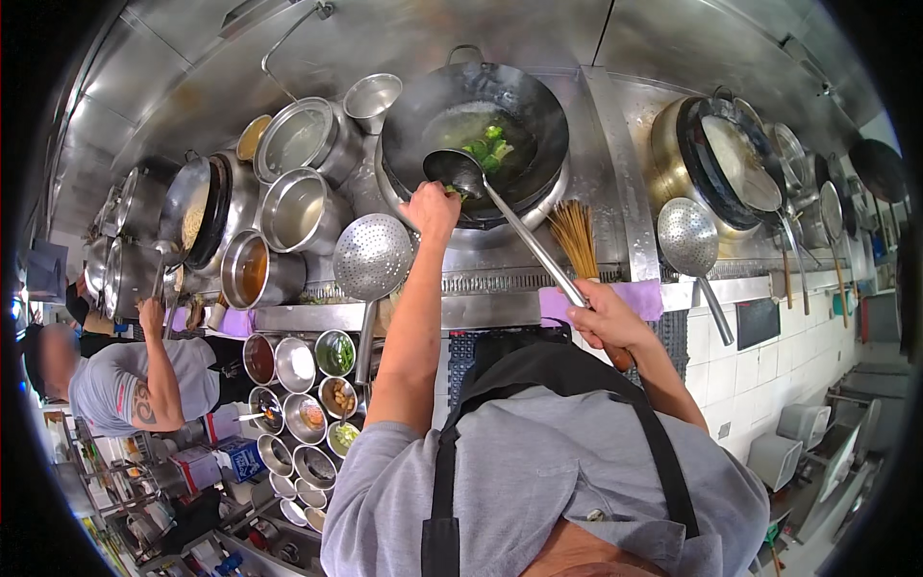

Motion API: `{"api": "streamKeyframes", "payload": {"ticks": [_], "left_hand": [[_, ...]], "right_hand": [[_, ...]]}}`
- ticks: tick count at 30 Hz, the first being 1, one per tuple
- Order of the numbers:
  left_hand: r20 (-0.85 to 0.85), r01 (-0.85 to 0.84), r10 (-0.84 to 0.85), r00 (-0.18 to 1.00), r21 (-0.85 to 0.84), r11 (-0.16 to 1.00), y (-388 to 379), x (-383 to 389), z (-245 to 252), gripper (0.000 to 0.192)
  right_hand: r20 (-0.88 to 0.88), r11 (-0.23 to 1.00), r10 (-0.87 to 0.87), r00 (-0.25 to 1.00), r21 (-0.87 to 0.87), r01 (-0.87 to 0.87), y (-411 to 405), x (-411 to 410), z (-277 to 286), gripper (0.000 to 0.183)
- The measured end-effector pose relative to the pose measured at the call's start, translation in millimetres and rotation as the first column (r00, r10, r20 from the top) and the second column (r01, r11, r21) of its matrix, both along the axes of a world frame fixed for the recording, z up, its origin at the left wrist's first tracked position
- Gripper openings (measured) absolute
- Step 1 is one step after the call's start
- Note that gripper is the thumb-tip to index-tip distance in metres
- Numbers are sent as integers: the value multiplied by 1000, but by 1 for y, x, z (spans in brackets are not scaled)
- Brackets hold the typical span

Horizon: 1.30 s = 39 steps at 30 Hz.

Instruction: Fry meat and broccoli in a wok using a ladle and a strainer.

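A large black wok (537,108) holds steaming liquid with green vegetable pieces (492,149) in it. My right hand (602,317) grips the wooden-ended handle of a long metal ladle (530,234), whose dark bowl is over the near left part of the wok. At the wok's near left rim is my left hand (435,209), fingers bent together, with a bit of green at the fingertips; whether it pinches that piece or only touches it is unclear. A perforated metal skimmer (372,256) lies just left of my left forearm. Right of the ladle handle stands a bamboo wok brush (575,234).
Metal pots (296,209) of liquid crowd the stove's left side. Bowls of ingredients (305,418) stand lower left. A co-worker (144,375) works at another wok (189,209) at far left. To the right are a second wok station (743,159) and another skimmer (687,236).
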<state>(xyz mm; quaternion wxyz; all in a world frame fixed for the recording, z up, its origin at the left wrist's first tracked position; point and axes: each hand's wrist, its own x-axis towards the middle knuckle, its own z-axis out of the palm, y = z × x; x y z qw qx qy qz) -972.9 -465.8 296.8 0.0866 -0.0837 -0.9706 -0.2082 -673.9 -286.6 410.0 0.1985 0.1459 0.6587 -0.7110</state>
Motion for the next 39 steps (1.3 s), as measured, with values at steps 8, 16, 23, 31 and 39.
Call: {"api": "streamKeyframes", "payload": {"ticks": [8, 16, 23, 31, 39], "left_hand": [[-54, -2, -2, 999, -77, 997, 9, 8, 3, 18], [-259, 97, -55, 964, 153, 984, -9, 35, 20, 25], [534, 213, -646, 545, 657, 723, -102, 149, -53, 18], [820, 19, -70, 568, 72, 997, -262, 309, -277, 27], [780, -294, -139, 610, 386, 875, -323, 403, -364, 10]], "right_hand": [[12, 999, 33, 999, 12, -33, 1, 2, -1, 31], [-89, 952, -45, 995, 297, 69, -3, 5, -9, 31], [-58, 963, -39, 998, 263, 53, 21, -9, -17, 35], [-167, 930, -245, 955, 239, 281, 8, -45, -36, 13], [-220, 943, -262, 940, 149, 298, -1, -72, -35, 16]]}}
